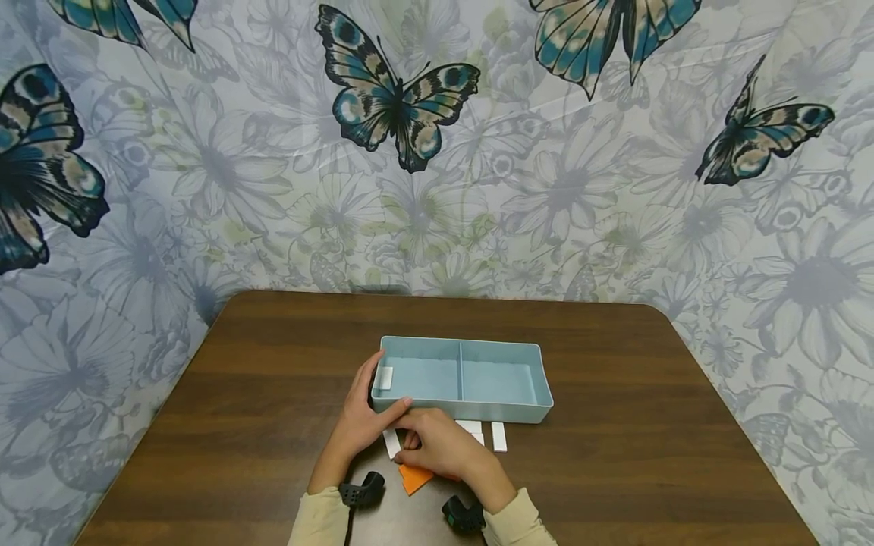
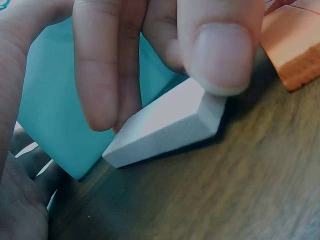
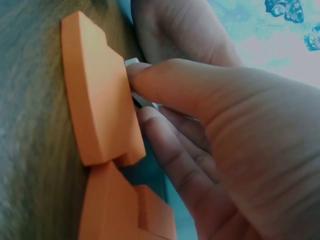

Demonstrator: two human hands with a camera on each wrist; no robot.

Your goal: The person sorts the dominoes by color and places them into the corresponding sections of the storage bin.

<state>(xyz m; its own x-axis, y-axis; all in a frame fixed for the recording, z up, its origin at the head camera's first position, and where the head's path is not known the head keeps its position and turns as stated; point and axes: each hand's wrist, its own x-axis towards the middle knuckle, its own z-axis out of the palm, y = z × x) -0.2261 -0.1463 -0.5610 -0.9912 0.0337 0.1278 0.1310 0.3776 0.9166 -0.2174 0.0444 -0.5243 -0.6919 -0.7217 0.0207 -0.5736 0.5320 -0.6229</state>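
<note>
A light blue two-compartment box [image 1: 464,412] stands on the table. My left hand [image 1: 367,418] holds its near left corner, fingers along the left wall and thumb at the front rim. Just in front of that corner, my right hand [image 1: 444,447] pinches a white block [image 2: 160,120] at one end between thumb and fingers. In the left wrist view the block slants close over the wood. A small white piece [image 1: 386,378] is inside the left compartment, against its left wall. Orange blocks [image 3: 107,95] with notched edges lie beside the right thumb, partly hidden by that hand in the head view.
More white blocks [image 1: 499,437] lie along the front of the box, some partly covered by the right hand. The brown wooden table [image 1: 649,455] reaches back to a butterfly-patterned cloth [image 1: 437,220]. Dark wrist cameras [image 1: 362,490] sit on both wrists.
</note>
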